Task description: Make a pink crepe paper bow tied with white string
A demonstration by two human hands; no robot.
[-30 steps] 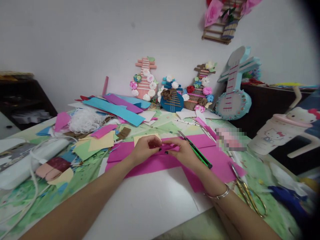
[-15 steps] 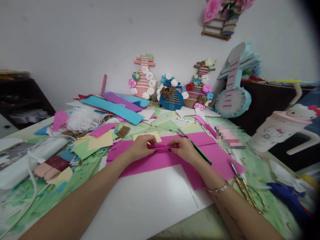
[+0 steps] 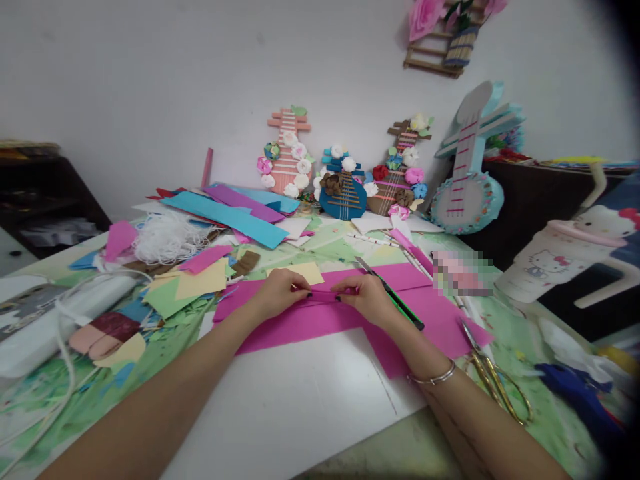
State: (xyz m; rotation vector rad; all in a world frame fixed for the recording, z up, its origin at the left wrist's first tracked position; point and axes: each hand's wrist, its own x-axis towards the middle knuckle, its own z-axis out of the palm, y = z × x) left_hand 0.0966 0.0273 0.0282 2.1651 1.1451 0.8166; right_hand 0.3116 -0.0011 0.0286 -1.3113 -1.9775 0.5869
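My left hand and my right hand face each other over magenta crepe paper. Between their fingertips runs a narrow folded strip of the same paper, pinched at both ends. The strip is low over the larger sheets, and the fingers partly hide it. Under the paper lies a white board. A black and green utility knife with its blade out rests on the magenta sheet, just beyond my right hand. Gold-handled scissors lie to the right of my right forearm.
Colored paper strips, white string and paper scraps cover the left side. Flower-decorated paper instruments lean against the wall. A white tumbler stands at the right, near a blue-handled tool.
Both hands keep about the same place, with the fingertips slightly closer together. The strip between them looks flatter and lower against the sheet. The utility knife and scissors stay put.
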